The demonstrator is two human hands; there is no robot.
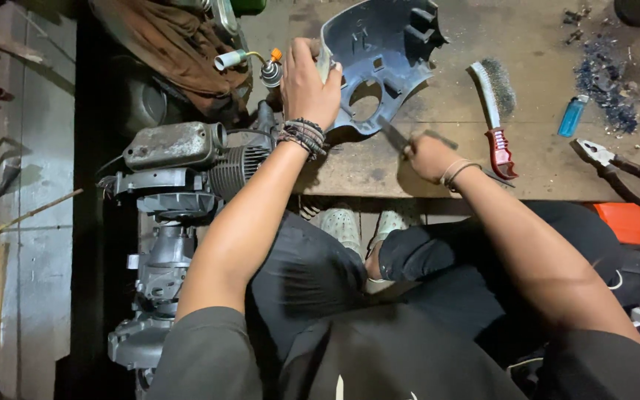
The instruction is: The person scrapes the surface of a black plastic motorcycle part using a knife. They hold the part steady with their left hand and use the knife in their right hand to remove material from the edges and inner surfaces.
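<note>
Head view of a person seated at a low wooden board (424, 163). The left hand (309, 85), fingers curled shut over the rim, grips a grey plastic cover (383, 52) in the upper centre of the frame and tilts it up off the board, which steadies it and turns one edge toward the tool. The right hand (430, 155), closed in a fist, holds a thin dark blade (392, 133) whose tip meets the cover's lower edge. The cover thus lies between both hands, touching each directly or through the blade. Right of the hands lie a wire brush (494, 111), a blue lighter (572, 115) and pliers (620, 174); a small engine (179, 163) sits at left.
</note>
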